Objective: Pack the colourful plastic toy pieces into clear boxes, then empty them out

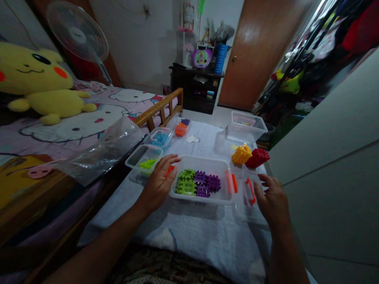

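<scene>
Left hand (158, 183), right hand (272, 201): fingers were loosely spread! The clear box (201, 200) looked light, springy, best gripped by its ends.

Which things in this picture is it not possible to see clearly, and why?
All in the head view:
Left orange clip: partly behind the left hand; contact unclear.
Yellow plush toy: cut off by the left edge.
Contents of the far clear box: too small and dim.
Hanging clothes: blurred.
</scene>
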Tool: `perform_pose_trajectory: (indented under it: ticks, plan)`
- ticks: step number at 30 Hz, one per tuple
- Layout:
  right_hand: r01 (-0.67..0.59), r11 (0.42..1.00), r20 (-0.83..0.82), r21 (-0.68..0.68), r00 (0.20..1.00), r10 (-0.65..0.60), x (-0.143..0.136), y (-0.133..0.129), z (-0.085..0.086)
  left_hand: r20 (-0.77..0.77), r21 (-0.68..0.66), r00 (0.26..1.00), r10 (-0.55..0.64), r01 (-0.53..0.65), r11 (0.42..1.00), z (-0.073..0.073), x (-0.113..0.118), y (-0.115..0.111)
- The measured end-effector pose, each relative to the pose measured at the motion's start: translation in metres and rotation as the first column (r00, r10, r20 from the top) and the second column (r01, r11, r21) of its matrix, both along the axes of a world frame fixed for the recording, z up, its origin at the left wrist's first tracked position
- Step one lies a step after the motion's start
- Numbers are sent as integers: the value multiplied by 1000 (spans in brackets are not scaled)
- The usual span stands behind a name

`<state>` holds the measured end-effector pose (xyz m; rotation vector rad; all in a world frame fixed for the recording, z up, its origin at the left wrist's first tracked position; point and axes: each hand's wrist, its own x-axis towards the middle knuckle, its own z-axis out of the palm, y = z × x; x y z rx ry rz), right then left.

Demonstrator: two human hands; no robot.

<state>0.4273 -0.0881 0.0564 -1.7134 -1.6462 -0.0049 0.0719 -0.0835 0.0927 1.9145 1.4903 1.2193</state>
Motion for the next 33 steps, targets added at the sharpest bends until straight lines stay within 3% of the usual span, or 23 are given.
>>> perform_pose_trajectory:
  ticks: [3,6,10,14,18,23,28,31,33]
  plan:
    - [83,978,63,-189,995,-73,11,-7,-13,190,-22,980,63,-60,998,-25,4,-4]
    - [84,945,69,-317,996,-65,10,-12,-25,399,-82,913,80,-51,995,-38,8,-3]
    - [72,943,27,-324,997,-67,-1,-13,-28,606,-169,789,103,2,986,-46,14,0]
    - [89,962,-55,-258,993,-107,-4,-15,-21,695,-179,706,138,-16,984,-49,18,1]
    - [159,965,-148,-207,970,-192,4,-26,-1,740,-200,656,149,3,980,-53,19,3]
    - [201,973,-294,-112,929,-225,-5,-40,48,783,-267,602,156,98,959,-53,19,2]
    - [-8,1000,-83,-2,997,8,-64,-31,88,765,-231,625,156,39,972,-54,19,0]
    - [-160,987,80,-26,984,162,-110,-18,91,759,-230,629,168,17,973,-58,18,0]
    - [-189,979,172,-80,964,201,-137,-9,87,741,-237,651,166,22,971,-62,17,0]
